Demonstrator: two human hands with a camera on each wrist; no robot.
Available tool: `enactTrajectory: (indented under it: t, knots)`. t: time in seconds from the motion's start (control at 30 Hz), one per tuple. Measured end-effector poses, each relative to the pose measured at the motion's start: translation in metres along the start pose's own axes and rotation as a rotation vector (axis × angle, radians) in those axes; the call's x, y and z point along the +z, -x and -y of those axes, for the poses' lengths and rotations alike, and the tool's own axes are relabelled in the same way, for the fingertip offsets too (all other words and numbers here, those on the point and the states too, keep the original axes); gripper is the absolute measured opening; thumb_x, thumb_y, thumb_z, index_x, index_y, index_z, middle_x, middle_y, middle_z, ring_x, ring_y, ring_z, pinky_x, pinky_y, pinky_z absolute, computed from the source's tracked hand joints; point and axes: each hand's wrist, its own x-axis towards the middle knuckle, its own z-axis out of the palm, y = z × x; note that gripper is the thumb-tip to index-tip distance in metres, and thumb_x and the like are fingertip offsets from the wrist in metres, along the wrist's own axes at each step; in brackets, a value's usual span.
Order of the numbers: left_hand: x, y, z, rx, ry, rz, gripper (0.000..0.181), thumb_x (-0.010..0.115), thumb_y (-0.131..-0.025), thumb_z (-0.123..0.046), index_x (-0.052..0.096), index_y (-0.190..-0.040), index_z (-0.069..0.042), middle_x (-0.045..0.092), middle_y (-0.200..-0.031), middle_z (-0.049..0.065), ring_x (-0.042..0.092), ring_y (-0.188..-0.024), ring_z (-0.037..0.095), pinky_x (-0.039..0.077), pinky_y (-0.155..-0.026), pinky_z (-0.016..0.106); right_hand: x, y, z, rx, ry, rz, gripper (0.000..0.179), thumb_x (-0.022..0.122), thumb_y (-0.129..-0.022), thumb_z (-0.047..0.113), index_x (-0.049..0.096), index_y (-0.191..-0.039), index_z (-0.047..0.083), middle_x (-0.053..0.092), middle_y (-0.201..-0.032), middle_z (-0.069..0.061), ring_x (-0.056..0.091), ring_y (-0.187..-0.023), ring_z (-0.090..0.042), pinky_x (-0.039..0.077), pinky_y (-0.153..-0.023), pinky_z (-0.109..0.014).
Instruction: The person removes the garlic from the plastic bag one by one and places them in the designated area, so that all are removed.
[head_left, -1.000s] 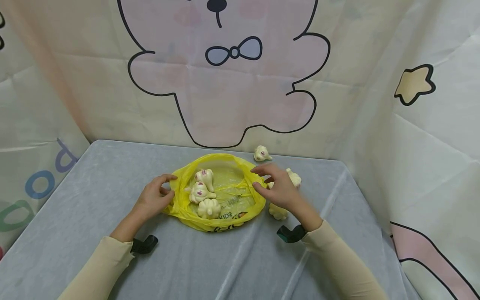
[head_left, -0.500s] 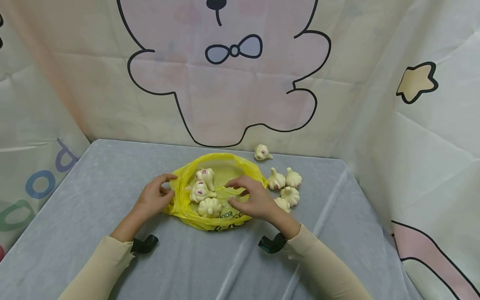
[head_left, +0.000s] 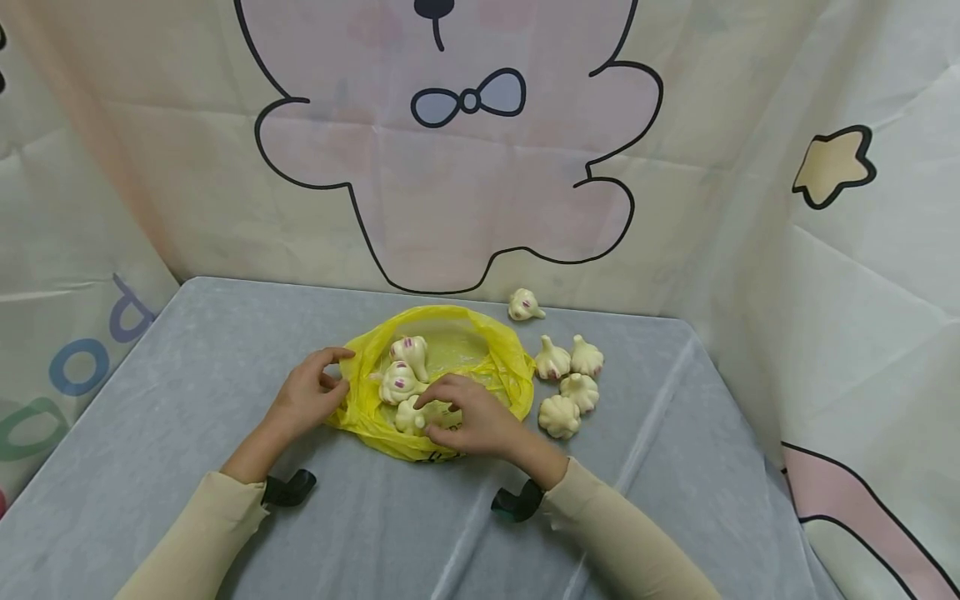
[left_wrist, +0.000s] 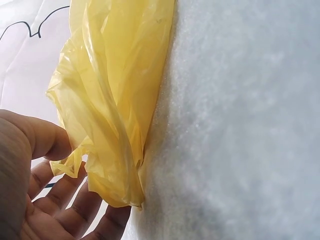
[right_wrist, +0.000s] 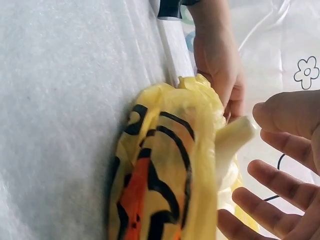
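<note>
A yellow plastic bag lies with its mouth spread wide on the table. Three garlic bulbs sit inside: one at the back, a middle bulb and a front bulb. My left hand pinches the bag's left rim; the left wrist view shows crumpled yellow film between thumb and fingers. Over the bag's front right part, my right hand reaches toward the front bulb. In the right wrist view its fingers are spread, and the thumb is close beside the bulb's pale stem.
Several more garlic bulbs stand clustered right of the bag. A single bulb lies near the back edge of the grey cloth-covered table. Printed curtains hang behind and at both sides.
My right hand has moved left from the bulbs outside, across the bag's mouth, to the front bulb. That bulb has shifted slightly left, stem now facing the hand. My left hand has stayed put.
</note>
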Motion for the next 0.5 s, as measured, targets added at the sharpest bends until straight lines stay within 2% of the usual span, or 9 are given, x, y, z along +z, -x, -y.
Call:
enactTrajectory:
  t: [0.27, 0.5]
  knots:
    - [-0.001, 0.0, 0.0, -0.004, -0.001, 0.004, 0.044, 0.054, -0.093, -0.013, 0.049, -0.136, -0.01, 0.045, -0.138, 0.021, 0.064, -0.095, 0.032, 0.052, -0.063, 0.03, 0.009, -0.003, -0.002, -0.028, 0.061, 0.001, 0.023, 0.069, -0.085, 0.018, 0.068, -0.107, 0.015, 0.065, -0.105, 0.003, 0.061, -0.098, -0.017, 0.049, -0.082, -0.027]
    - [-0.001, 0.0, 0.0, -0.007, 0.001, 0.005, 0.044, 0.055, -0.092, -0.013, 0.049, -0.135, -0.009, 0.046, -0.137, 0.021, 0.064, -0.095, 0.032, 0.053, -0.062, 0.03, 0.014, -0.003, -0.004, -0.014, 0.08, -0.001, 0.021, 0.069, -0.086, 0.018, 0.068, -0.107, 0.016, 0.064, -0.105, 0.003, 0.06, -0.098, -0.014, 0.049, -0.083, -0.026]
